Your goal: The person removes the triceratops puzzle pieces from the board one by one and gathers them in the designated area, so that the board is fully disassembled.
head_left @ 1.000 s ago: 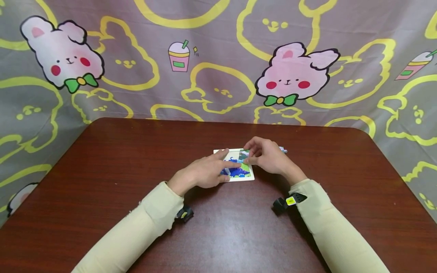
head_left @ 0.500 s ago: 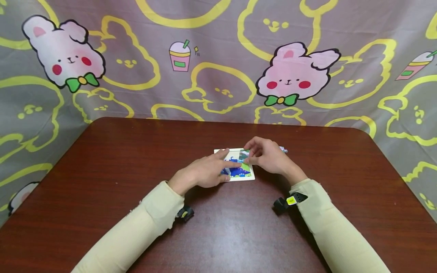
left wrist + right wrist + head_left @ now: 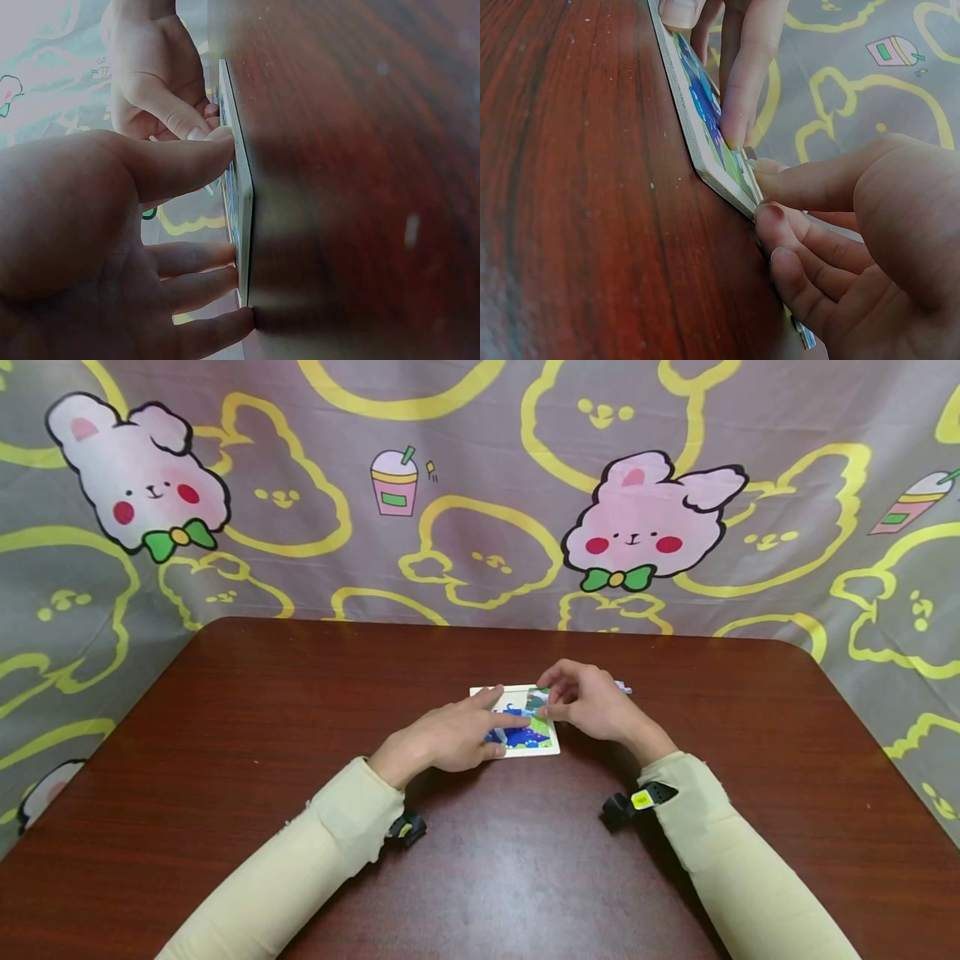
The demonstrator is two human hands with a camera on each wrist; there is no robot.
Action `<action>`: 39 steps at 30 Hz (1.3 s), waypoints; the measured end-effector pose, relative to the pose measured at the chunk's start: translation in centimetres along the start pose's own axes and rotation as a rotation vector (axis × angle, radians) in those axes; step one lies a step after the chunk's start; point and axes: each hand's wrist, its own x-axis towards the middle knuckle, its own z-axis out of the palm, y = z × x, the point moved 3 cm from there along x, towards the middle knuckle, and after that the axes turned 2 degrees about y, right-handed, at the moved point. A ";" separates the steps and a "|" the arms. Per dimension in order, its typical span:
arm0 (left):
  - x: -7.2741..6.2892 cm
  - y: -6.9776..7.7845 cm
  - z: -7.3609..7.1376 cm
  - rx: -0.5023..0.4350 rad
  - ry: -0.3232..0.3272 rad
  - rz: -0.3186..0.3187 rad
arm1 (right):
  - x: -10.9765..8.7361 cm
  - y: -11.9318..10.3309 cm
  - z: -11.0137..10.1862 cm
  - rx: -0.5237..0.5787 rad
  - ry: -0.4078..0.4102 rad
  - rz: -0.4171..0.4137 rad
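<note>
In the head view a white-rimmed jigsaw puzzle board (image 3: 556, 749) with a blue dinosaur picture lies flat on the table. My left hand (image 3: 454, 737) rests on its left part, fingers spread and straight, index fingertip on the picture; it covers much of the left side. At the board's right edge my right hand (image 3: 591, 703) has thumb and fingers bent together. Seen from the right wrist, its thumb and index finger pinch a thin puzzle piece (image 3: 748, 177), slightly raised at the board's corner. Most of that piece is hidden by the fingers.
Beyond the right hand lies a small pale puzzle piece (image 3: 623, 687), partly covered by that hand. The brown wooden table (image 3: 300, 685) ends at a patterned curtain (image 3: 480, 468) behind it. A wrist strap camera (image 3: 618, 808) hangs from the right sleeve.
</note>
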 end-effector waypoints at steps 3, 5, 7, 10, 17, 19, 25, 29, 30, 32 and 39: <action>0.0 0.0 0.0 -0.002 0.000 0.002 | 0.1 0.0 0.0 -0.001 -0.002 0.003; 0.0 0.0 0.0 0.001 0.002 0.008 | 0.1 0.1 0.0 -0.002 -0.002 0.007; -0.1 0.0 0.0 0.001 0.007 0.013 | 0.1 0.1 0.0 -0.006 -0.003 0.010; 0.0 0.0 0.0 0.002 0.003 0.009 | 0.0 0.1 -0.1 -0.013 0.000 0.019; -0.1 0.0 0.0 0.014 0.007 0.014 | -0.4 0.2 -1.4 0.021 0.047 0.021; -0.1 0.0 -0.1 0.021 0.010 0.023 | -0.7 0.4 -2.1 0.033 0.065 0.020; -0.2 -0.1 -0.1 0.026 0.016 0.029 | -2.0 1.5 -5.0 0.025 0.138 0.073; -0.2 -0.2 -0.1 0.025 0.019 0.026 | -3.1 2.5 -6.7 0.001 0.172 0.100; -0.3 -0.2 -0.1 0.025 0.020 0.026 | -3.4 2.8 -7.0 -0.003 0.176 0.102; -0.3 -0.2 -0.1 0.023 0.022 0.027 | -3.8 3.5 -7.6 -0.009 0.185 0.110; -0.4 -0.1 -0.1 0.023 0.026 0.032 | -4.9 6.1 -9.5 -0.083 0.216 0.146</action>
